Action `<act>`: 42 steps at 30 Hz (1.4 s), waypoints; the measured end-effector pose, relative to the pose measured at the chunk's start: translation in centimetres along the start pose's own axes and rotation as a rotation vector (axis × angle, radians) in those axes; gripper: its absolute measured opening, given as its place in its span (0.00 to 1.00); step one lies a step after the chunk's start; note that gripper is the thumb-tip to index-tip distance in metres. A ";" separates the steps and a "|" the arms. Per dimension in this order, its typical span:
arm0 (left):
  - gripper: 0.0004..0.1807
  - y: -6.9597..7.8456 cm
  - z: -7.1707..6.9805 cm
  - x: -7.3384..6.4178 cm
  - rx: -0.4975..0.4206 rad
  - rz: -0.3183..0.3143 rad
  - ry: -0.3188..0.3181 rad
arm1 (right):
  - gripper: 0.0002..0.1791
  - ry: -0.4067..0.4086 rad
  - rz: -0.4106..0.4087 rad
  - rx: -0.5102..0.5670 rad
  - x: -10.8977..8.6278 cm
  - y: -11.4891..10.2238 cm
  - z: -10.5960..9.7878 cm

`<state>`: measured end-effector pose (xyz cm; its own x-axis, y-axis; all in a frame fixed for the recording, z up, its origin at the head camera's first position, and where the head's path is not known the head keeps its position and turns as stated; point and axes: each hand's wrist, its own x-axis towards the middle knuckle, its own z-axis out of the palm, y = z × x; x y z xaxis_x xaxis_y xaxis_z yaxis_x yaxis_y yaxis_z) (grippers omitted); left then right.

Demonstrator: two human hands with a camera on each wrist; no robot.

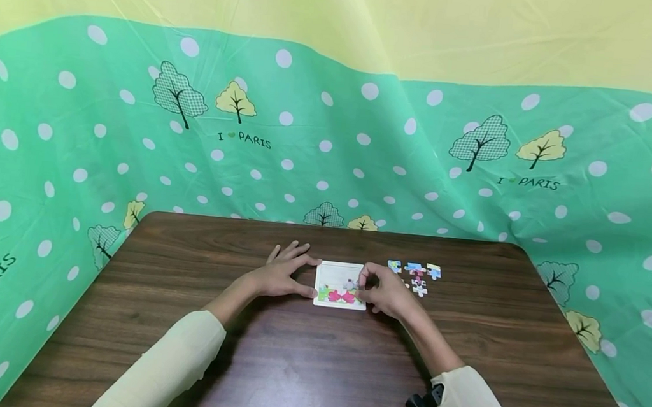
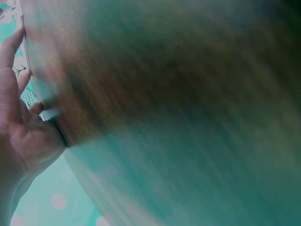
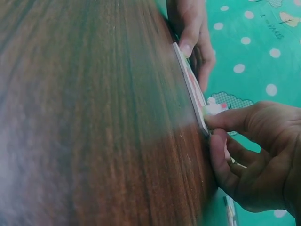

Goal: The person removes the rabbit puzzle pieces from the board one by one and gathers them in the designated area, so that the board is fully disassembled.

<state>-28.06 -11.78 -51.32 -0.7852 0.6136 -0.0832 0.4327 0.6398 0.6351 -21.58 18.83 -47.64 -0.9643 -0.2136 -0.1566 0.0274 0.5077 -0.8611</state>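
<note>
A small white puzzle tray lies on the table, with pink and green puzzle pieces fitted along its near side. My left hand is at the tray's left side, thumb and index finger extended to its two left corners, other fingers spread. At the right side, my right hand pinches a puzzle piece between its fingertips. This piece, pale with a bit of pink, stands up over the tray in the right wrist view. The left wrist view shows the left hand at the frame's edge.
Loose puzzle pieces, several of them blue, yellow and pink, lie right of the tray beyond the right hand. The brown wooden table ends at a green and yellow printed curtain. A black device sits at the right sleeve.
</note>
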 end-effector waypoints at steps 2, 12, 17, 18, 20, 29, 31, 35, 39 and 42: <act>0.47 -0.2 0.1 0.1 0.013 -0.003 0.003 | 0.10 0.006 0.014 0.000 0.0 -0.1 0.0; 0.46 -0.1 0.3 0.2 0.019 -0.012 0.006 | 0.14 0.007 0.032 -0.003 0.0 -0.2 0.2; 0.46 0.6 -0.2 -0.2 0.001 -0.005 0.001 | 0.14 0.001 0.022 0.003 -0.2 -0.1 0.1; 0.46 0.7 -0.3 -0.2 -0.002 -0.005 0.000 | 0.14 -0.001 0.018 0.006 -0.2 -0.1 0.1; 0.46 0.7 -0.3 -0.2 0.000 -0.006 0.001 | 0.15 -0.005 0.012 0.010 -0.2 0.1 0.0; 0.45 0.6 -0.1 -0.3 0.003 -0.011 -0.004 | 0.19 -0.033 0.052 0.087 -0.3 0.4 -0.5; 0.45 0.9 -0.3 -0.5 0.002 -0.014 -0.010 | 0.20 -0.041 0.057 0.091 -0.4 0.3 -0.6; 0.44 1.4 -0.5 -0.7 0.023 -0.032 -0.017 | 0.18 -0.045 0.044 0.096 -0.7 0.3 -0.7; 0.45 0.1 0.2 0.2 0.043 -0.034 -0.009 | 0.15 -0.028 0.037 0.119 -1.1 0.2 -0.8; 0.45 -0.8 0.5 0.7 0.046 -0.029 -0.005 | 0.13 -0.013 0.033 0.130 -1.2 0.3 -0.8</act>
<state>-28.70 -11.65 -52.31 -0.7955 0.5969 -0.1046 0.4299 0.6776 0.5967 -20.58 19.90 -47.34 -0.9588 -0.2099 -0.1913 0.0937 0.4024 -0.9107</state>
